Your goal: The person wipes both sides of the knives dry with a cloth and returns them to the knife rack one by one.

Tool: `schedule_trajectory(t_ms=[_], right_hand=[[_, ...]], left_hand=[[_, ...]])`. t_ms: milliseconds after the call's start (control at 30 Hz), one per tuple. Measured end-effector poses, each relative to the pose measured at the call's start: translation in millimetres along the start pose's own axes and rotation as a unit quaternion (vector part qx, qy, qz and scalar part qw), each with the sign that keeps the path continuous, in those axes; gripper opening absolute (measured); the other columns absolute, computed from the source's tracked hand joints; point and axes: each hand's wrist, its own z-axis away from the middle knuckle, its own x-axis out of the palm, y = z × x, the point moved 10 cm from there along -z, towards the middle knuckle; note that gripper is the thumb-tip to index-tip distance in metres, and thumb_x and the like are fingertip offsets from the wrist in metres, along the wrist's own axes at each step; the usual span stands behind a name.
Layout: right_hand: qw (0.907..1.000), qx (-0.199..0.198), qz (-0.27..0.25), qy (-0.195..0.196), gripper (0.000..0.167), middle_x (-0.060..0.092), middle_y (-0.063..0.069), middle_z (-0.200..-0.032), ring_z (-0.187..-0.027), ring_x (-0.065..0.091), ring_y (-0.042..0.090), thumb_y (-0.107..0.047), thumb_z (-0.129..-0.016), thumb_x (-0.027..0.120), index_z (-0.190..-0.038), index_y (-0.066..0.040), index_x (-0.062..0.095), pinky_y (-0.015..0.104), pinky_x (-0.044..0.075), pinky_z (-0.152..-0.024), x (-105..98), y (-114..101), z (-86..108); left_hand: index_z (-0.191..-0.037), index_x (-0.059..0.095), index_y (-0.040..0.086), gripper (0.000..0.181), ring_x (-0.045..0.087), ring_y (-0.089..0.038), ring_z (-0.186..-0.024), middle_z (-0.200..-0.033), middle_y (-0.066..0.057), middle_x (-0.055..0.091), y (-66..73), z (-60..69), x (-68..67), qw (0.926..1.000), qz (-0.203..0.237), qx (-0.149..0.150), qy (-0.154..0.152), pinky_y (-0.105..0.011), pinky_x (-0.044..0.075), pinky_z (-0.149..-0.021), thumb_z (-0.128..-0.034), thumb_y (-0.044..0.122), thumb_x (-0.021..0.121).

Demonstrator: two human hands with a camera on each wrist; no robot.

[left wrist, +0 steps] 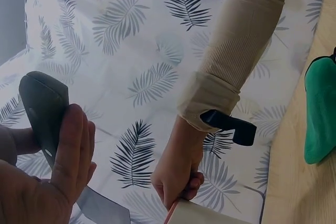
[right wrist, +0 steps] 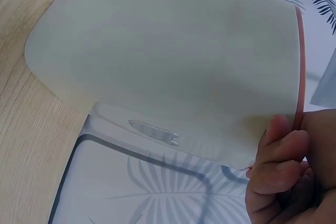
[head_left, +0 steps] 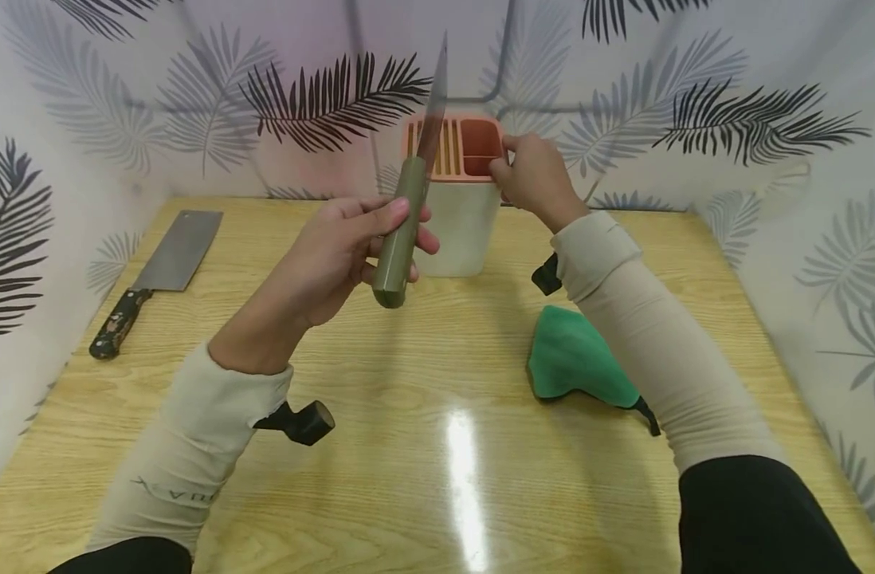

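In the head view my left hand point(head_left: 351, 251) grips a kitchen knife point(head_left: 400, 239) by its green handle, blade pointing up and away. The blade passes in front of a white knife holder point(head_left: 462, 231) with an orange slotted top, so I cannot tell whether they touch. My right hand point(head_left: 541, 177) pinches the right rim of that holder. The right wrist view shows the fingers point(right wrist: 281, 171) curled at the orange rim against the white wall. In the left wrist view, the knife handle point(left wrist: 44, 111) lies between thumb and fingers.
A cleaver point(head_left: 179, 251) with a dark speckled handle lies at the table's left. A green cloth item point(head_left: 574, 355) with a black strap lies below the right forearm. Leaf-patterned curtains point(head_left: 782, 159) stand behind and beside the wooden table point(head_left: 380, 478).
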Motion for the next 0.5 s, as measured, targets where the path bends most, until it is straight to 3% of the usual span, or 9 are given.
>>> schedule_trajectory(t_ms=[300,500], right_hand=[[0.9998,0.006,0.015,0.011,0.051,0.071,0.01,-0.073,-0.045,0.055,0.007,-0.016,-0.098,0.043,-0.149,-0.011,0.047,0.02,0.044,-0.046,-1.8,-0.8,5.1],[0.9997,0.01,0.019,0.009,0.052,0.075,0.017,-0.085,-0.047,0.056,0.006,-0.018,-0.099,0.042,-0.15,-0.012,0.045,0.02,0.043,-0.046,0.6,0.0,6.9]], left_hand=[[-0.118,0.058,-0.009,0.031,0.071,-0.012,-0.062,-0.085,-0.003,0.078,7.8,3.9,4.4,0.9998,0.019,-0.005,-0.003,-0.027,0.062,-0.06,-0.1051,0.019,0.05],[-0.116,0.058,-0.008,0.032,0.07,-0.012,-0.063,-0.087,-0.004,0.078,8.2,9.0,4.3,0.9997,0.021,-0.016,-0.002,-0.027,0.06,-0.06,-0.1041,0.02,0.052]])
